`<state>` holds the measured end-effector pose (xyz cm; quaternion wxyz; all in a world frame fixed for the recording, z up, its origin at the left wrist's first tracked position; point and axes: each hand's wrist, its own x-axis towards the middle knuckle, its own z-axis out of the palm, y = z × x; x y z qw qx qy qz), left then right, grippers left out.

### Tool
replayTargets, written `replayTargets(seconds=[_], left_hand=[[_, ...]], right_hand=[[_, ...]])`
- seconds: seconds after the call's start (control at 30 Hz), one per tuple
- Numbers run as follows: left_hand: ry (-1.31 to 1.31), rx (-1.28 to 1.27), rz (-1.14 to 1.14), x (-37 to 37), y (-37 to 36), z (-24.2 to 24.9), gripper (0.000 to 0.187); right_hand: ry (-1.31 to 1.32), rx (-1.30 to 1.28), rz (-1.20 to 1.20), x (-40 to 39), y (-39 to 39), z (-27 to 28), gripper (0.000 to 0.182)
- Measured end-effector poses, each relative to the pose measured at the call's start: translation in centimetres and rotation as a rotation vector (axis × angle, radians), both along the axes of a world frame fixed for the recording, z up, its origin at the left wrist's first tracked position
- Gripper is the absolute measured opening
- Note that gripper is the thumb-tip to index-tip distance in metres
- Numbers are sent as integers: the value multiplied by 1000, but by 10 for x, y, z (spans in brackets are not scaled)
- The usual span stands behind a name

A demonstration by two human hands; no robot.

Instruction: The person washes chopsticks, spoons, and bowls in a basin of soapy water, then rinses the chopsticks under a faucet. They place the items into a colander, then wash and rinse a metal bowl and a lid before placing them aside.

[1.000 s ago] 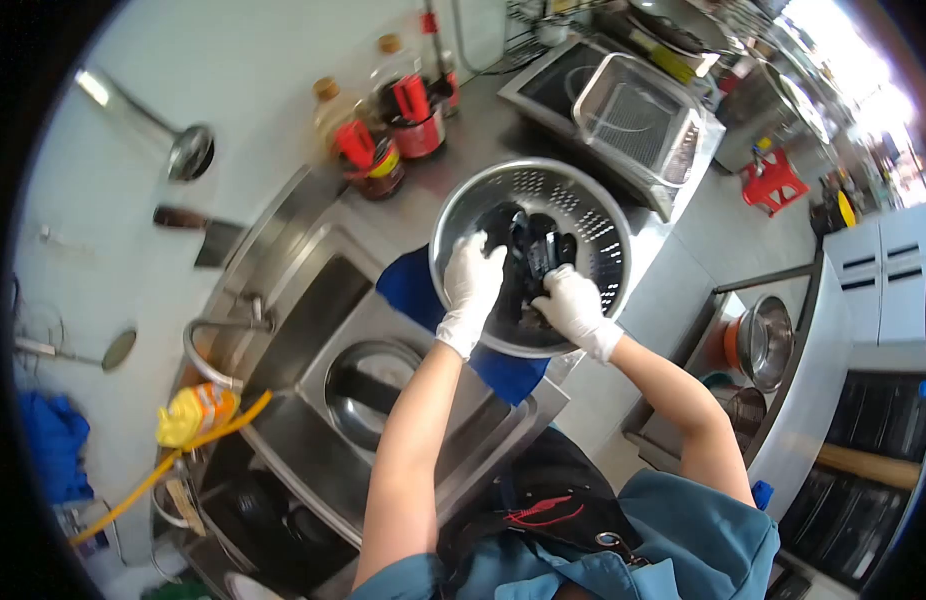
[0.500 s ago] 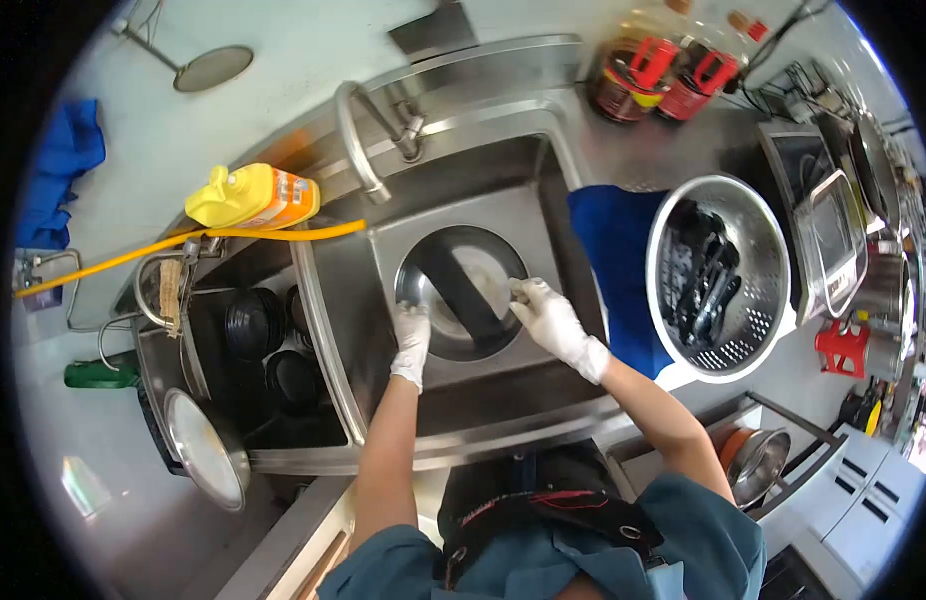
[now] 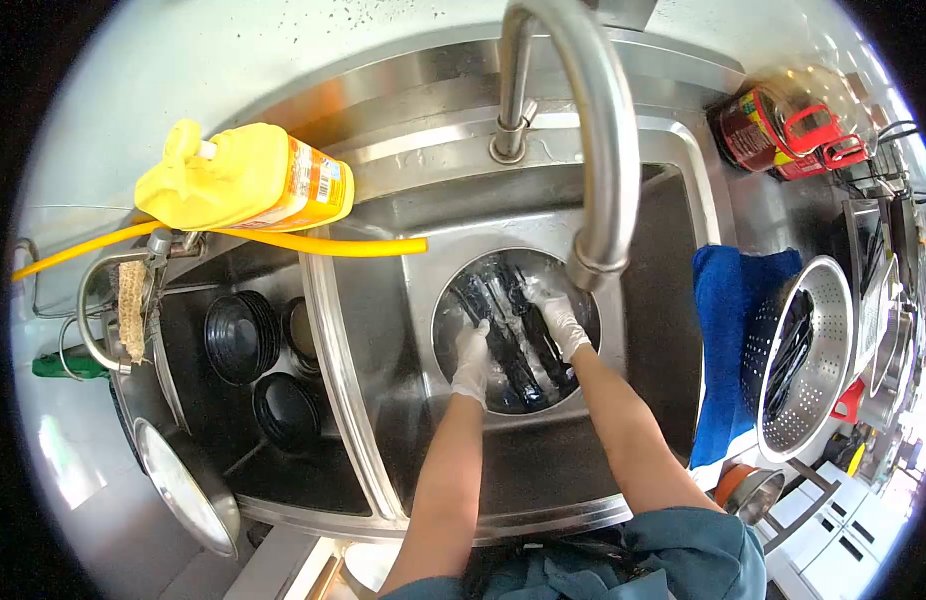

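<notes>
A round metal bowl (image 3: 445, 365) stands in the right-hand sink basin (image 3: 653, 330). Inside it lie several long, wet black utensils (image 3: 511, 350), side by side and slanting; their exact kind I cannot make out. My left hand (image 3: 471, 358), in a white glove, closes on the left edge of the bundle, its thumb on top. From the other side my right hand (image 3: 559, 322), gloved too, grips the bundle near its upper end, its fingertips partly hidden among the utensils. The curved faucet (image 3: 613, 150) hangs over the bowl's upper right.
Black bowls (image 3: 233, 335) are stacked in the left basin. A yellow jug (image 3: 253, 180) and a yellow hose (image 3: 353, 246) lie by the back rim. A colander (image 3: 823, 350) with black utensils stands on the right by a blue cloth (image 3: 723, 360). Red-capped bottles (image 3: 783, 130) stand behind.
The view has moved closer to the sink. A broad dark strip lay across the bowl before; now several separate black utensils show there. Both hands have come inward onto them.
</notes>
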<state>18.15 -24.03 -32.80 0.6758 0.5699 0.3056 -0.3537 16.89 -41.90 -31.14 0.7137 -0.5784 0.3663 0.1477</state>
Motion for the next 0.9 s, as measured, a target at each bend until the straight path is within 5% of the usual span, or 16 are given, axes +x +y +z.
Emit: replayTargets(seconds=[0.03, 0.1, 0.13, 0.17, 0.23, 0.3, 0.33, 0.37, 0.4, 0.43, 0.53, 0.63, 0.73, 0.83, 0.87, 0.9], left_hand=[[7, -4, 1, -9, 0, -24, 41], [-46, -237, 419, -9, -25, -3, 44], [27, -144, 330, 5, -40, 70, 48], [28, -358, 372, 9, -42, 78, 52], [-16, -689, 590, -18, -41, 8, 51], [-65, -1011, 803, -27, -36, 0, 50], [-28, -771, 482, -23, -27, 2, 51], [6, -521, 167, -13, -21, 22, 52], [356, -508, 250, 4, -22, 82, 58], [217, -373, 54, 1, -11, 71, 60], [191, -338, 34, -7, 4, 28, 71], [131, -224, 57, -8, 7, 0, 69], [1, -178, 44, -3, -18, 41, 71], [-286, 370, -61, -12, -29, 13, 80], [16, -215, 225, -11, -23, 15, 81], [18, -214, 222, -12, -16, 17, 81]], right_hand=[[18, 87, -172, 4, 4, 6, 41], [-137, -551, 205, 11, 22, 50, 44], [-181, -867, 356, 16, 34, 83, 46], [-288, -826, 291, 4, 58, 56, 44], [-654, -803, 79, -10, 100, 28, 45], [-483, -686, 244, -13, 85, 43, 49], [-632, -957, 213, -4, 69, 49, 36], [-364, -911, 297, 1, 57, 66, 29], [-328, -864, 289, -2, 47, 56, 27], [-287, -820, 285, -9, 39, 45, 26], [-351, -977, 429, -22, 28, 42, 32], [-441, -946, 114, -18, 11, 44, 30], [-259, -991, 328, -14, 21, 36, 38], [-2, -1018, 666, -6, 72, 43, 49], [47, -947, 639, -3, 75, 49, 50], [97, -880, 609, 0, 77, 56, 52]])
